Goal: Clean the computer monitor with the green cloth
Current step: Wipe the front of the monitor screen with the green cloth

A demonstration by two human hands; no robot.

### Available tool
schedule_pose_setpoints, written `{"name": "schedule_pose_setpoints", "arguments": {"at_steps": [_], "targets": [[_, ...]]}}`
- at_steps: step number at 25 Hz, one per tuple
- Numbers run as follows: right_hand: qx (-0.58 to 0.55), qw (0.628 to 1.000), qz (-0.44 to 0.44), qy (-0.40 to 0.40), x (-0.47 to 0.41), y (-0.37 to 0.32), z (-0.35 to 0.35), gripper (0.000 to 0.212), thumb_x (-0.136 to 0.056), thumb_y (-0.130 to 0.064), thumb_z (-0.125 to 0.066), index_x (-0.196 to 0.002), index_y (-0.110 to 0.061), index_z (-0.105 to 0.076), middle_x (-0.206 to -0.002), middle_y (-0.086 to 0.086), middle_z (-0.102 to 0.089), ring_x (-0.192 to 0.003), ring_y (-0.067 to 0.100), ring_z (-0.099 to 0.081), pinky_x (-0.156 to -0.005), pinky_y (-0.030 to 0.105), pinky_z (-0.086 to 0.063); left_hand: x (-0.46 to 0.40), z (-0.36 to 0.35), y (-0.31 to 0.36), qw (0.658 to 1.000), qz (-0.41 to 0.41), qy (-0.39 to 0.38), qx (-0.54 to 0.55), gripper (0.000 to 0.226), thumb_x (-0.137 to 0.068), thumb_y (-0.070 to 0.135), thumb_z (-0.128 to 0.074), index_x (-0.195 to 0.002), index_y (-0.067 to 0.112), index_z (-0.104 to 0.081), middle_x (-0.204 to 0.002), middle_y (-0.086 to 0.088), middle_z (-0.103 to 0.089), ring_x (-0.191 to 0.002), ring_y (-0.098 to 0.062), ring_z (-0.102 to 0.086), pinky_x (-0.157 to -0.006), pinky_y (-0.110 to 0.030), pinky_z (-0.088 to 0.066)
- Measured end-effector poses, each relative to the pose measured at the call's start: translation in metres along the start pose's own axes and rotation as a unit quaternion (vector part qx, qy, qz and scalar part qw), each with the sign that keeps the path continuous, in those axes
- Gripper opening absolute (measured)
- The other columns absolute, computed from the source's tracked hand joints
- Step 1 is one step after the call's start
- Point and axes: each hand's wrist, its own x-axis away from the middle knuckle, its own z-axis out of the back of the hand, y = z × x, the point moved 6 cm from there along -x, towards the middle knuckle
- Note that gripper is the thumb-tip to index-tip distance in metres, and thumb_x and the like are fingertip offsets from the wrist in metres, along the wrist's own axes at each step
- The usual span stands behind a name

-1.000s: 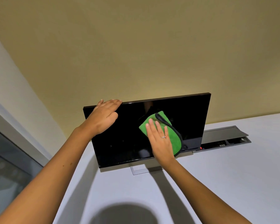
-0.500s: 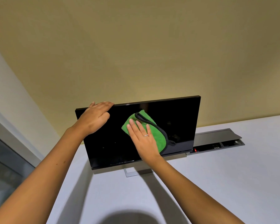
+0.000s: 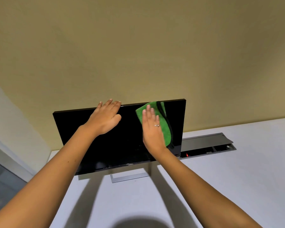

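Monitor (image 3: 122, 142) stands upright on a grey stand (image 3: 130, 177) on the white desk (image 3: 220, 186), screen dark. Right hand (image 3: 152, 129) presses the green cloth (image 3: 163, 122) flat against the screen's upper right area, fingers straight, cloth reaching the top edge. Left hand (image 3: 105, 117) rests on the top edge with fingers extended over it; an open cable hatch (image 3: 207, 143) sits in the desk behind the monitor's right side.

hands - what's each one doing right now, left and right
Left hand: open, resting on the monitor top edge.
Right hand: open, flat fingers pressing the green cloth to the screen.
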Motion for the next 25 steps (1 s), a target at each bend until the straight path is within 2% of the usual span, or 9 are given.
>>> {"name": "schedule_pose_setpoints", "arguments": {"at_steps": [3,6,8,10,12,15,21,25], "targets": [[0.014,0.996,0.076,-0.046,0.027,-0.003,-0.013,0.064,-0.08,0.01,-0.021,-0.143,0.003,-0.03,-0.151,0.021,-0.029,-0.137,0.034,-0.034,-0.106,0.047,-0.039,-0.011,-0.004,0.024,1.0,-0.003,0.004,-0.017,0.076,-0.08,0.038,-0.011,-0.152,0.013,-0.012,-0.159,-0.002,-0.013,-0.146,-0.016,-0.001,-0.117,-0.041,0.003],[0.026,0.993,0.094,-0.067,0.052,0.02,-0.013,0.065,-0.078,0.012,-0.028,-0.14,-0.002,-0.041,-0.149,0.016,-0.034,-0.135,0.029,-0.038,-0.104,0.049,-0.041,-0.015,-0.006,0.038,1.0,-0.002,0.006,-0.022,0.076,-0.08,0.038,-0.011,-0.152,0.014,-0.011,-0.159,-0.001,-0.013,-0.146,-0.017,0.0,-0.117,-0.044,0.004],[0.033,0.995,0.06,-0.067,0.06,0.047,-0.008,0.076,-0.069,0.017,-0.047,-0.142,-0.004,-0.039,-0.152,0.013,-0.031,-0.138,0.028,-0.034,-0.106,0.059,-0.031,-0.016,-0.006,0.039,1.0,0.003,-0.001,-0.018,0.076,-0.08,0.038,-0.01,-0.152,0.015,-0.01,-0.159,-0.001,-0.012,-0.146,-0.016,0.001,-0.117,-0.046,0.005],[0.031,0.997,-0.015,-0.065,0.055,0.078,0.001,0.092,-0.064,0.018,-0.058,-0.147,-0.008,-0.028,-0.155,0.008,-0.025,-0.143,0.024,-0.022,-0.104,0.07,-0.017,-0.015,-0.007,0.039,1.0,0.004,-0.008,-0.017,0.076,-0.08,0.038,-0.01,-0.152,0.015,-0.01,-0.159,-0.001,-0.012,-0.146,-0.016,0.001,-0.117,-0.046,0.005],[0.001,0.995,-0.086,-0.051,0.037,0.097,0.012,0.092,-0.069,0.014,-0.061,-0.148,-0.01,-0.019,-0.157,0.005,-0.018,-0.144,0.022,-0.015,-0.101,0.075,-0.018,-0.015,-0.009,0.038,1.0,0.002,-0.004,-0.027,0.075,-0.08,0.037,-0.011,-0.151,0.015,-0.01,-0.159,0.0,-0.012,-0.146,-0.015,0.0,-0.117,-0.046,0.005],[-0.016,0.995,-0.095,-0.02,0.009,0.091,0.019,0.089,-0.074,0.008,-0.063,-0.149,-0.009,-0.018,-0.157,0.003,-0.012,-0.144,0.022,-0.014,-0.101,0.074,-0.022,-0.015,-0.011,0.036,0.999,0.003,0.003,-0.032,0.075,-0.08,0.037,-0.012,-0.151,0.016,-0.01,-0.159,0.0,-0.013,-0.146,-0.014,-0.001,-0.117,-0.046,0.006],[0.006,0.998,0.003,-0.057,0.038,0.07,-0.001,0.094,-0.064,0.013,-0.069,-0.146,-0.009,-0.03,-0.155,0.007,-0.026,-0.142,0.023,-0.026,-0.101,0.072,-0.026,-0.02,-0.009,0.034,1.0,0.005,-0.002,-0.012,0.075,-0.079,0.036,-0.015,-0.151,0.017,-0.014,-0.158,-0.001,-0.016,-0.146,-0.014,-0.004,-0.117,-0.044,0.005],[-0.028,0.997,-0.059,-0.039,0.052,0.102,0.006,0.094,-0.067,0.018,-0.066,-0.147,-0.009,-0.025,-0.155,0.018,-0.019,-0.142,0.032,-0.02,-0.108,0.059,-0.027,-0.019,-0.01,0.033,1.0,0.004,0.002,-0.015,0.075,-0.078,0.035,-0.016,-0.15,0.017,-0.015,-0.157,-0.001,-0.018,-0.146,-0.015,-0.007,-0.118,-0.044,0.003]]}}
